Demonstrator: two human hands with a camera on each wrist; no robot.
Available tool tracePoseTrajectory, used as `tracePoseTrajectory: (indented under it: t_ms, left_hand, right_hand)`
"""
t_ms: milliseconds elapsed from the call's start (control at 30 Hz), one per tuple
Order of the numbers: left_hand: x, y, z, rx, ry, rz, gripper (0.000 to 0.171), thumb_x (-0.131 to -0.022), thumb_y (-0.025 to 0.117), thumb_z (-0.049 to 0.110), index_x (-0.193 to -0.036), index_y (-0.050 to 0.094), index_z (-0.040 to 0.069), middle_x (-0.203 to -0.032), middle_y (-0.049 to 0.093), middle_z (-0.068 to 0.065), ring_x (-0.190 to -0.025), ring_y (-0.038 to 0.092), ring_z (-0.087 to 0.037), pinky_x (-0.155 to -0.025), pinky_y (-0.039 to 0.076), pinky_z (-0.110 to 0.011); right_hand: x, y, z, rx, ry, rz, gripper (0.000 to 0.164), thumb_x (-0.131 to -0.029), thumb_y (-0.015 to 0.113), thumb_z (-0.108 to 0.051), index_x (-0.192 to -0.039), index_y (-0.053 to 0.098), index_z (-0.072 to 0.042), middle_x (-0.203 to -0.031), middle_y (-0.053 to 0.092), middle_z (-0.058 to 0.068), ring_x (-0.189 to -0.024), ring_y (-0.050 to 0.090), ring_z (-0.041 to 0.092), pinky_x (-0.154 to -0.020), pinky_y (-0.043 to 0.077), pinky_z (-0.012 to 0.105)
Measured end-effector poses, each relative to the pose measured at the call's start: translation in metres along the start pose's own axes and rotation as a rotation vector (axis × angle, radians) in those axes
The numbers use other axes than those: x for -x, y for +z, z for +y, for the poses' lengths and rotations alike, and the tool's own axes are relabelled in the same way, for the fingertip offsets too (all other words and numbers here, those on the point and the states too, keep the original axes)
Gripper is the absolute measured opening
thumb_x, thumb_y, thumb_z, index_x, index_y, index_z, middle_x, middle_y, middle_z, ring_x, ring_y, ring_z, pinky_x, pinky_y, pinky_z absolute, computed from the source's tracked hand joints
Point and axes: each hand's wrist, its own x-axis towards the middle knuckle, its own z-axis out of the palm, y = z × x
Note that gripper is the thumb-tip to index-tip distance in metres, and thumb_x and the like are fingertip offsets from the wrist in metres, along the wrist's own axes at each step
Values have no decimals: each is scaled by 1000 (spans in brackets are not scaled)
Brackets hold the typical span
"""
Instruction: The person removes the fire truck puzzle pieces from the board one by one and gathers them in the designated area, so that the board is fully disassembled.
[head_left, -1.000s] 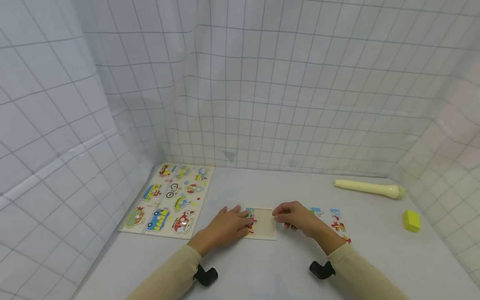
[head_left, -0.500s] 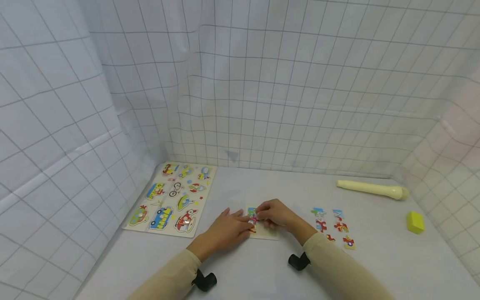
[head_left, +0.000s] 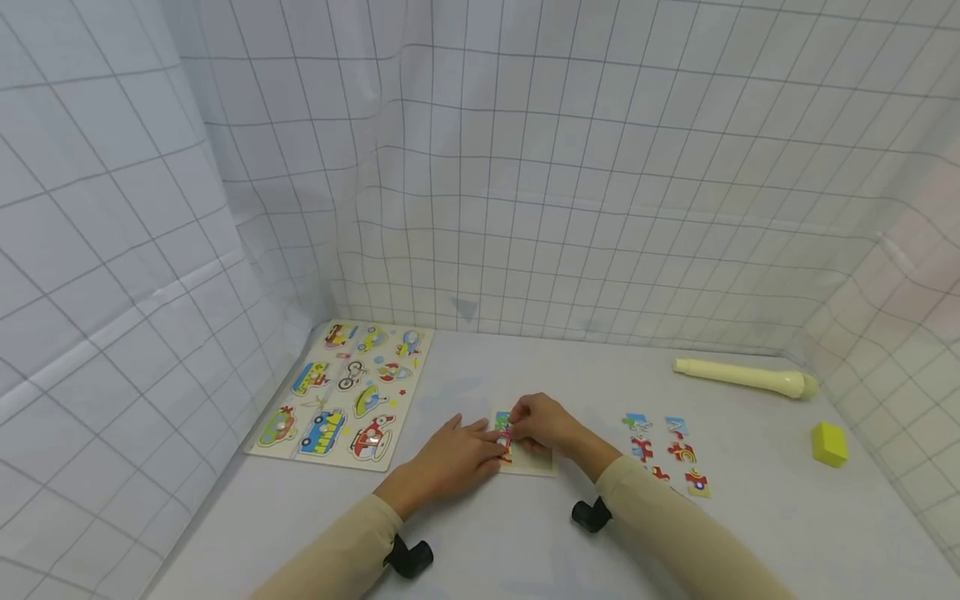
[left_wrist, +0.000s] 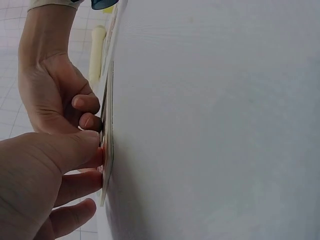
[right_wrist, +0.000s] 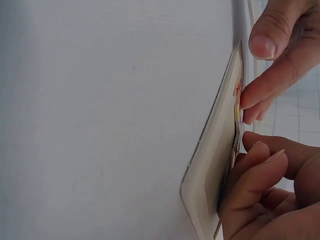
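Note:
A small pale wooden puzzle tray (head_left: pixel 536 469) lies flat in front of the person, with colourful jigsaw pieces (head_left: pixel 503 418) along its left side. My left hand (head_left: pixel 457 458) stretches its fingers over the tray's left edge, fingertips touching the pieces. From the right, my right hand (head_left: pixel 546 423) reaches over the tray and pinches a puzzle piece against the row there; the fingers mostly hide it. The right wrist view shows the bare tray surface (right_wrist: pixel 207 170) beside the colourful piece edges (right_wrist: pixel 238 102), close to both hands' fingertips.
More jigsaw pieces (head_left: pixel 682 452) lie in two columns to the right. A vehicle peg puzzle board (head_left: pixel 341 396) lies at the left. A cream toy microphone (head_left: pixel 742 377) and a yellow block (head_left: pixel 828 444) are at the far right. A white gridded curtain (head_left: pixel 562 208) encloses the table.
My right hand has moved left from the tray's right edge to the pieces, then stayed there with small shifts. The left hand has stayed on the tray's left side.

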Motion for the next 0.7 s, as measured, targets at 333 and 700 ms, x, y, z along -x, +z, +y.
tracePoseTrajectory:
  t_ms: [333, 700]
  left_hand:
    - [-1, 2, -1, 6, 2, -19, 29, -102, 62, 32, -126, 74, 20, -130, 71, 5, -135, 57, -30, -107, 41, -64]
    - [1, 0, 0, 12, -17, -39, 31, -103, 60, 34, -128, 73, 20, -135, 67, 4, -136, 55, -29, -109, 40, -64]
  right_hand:
    - [-3, 2, -2, 66, -7, 38, 10, -89, 70, 4, -93, 62, 1, -75, 58, 5, -55, 51, 11, -47, 41, 21]
    - [-2, -7, 4, 121, -36, 58, 9, -88, 72, -1, -93, 65, -2, -81, 59, 4, -62, 51, 12, -53, 42, 23]
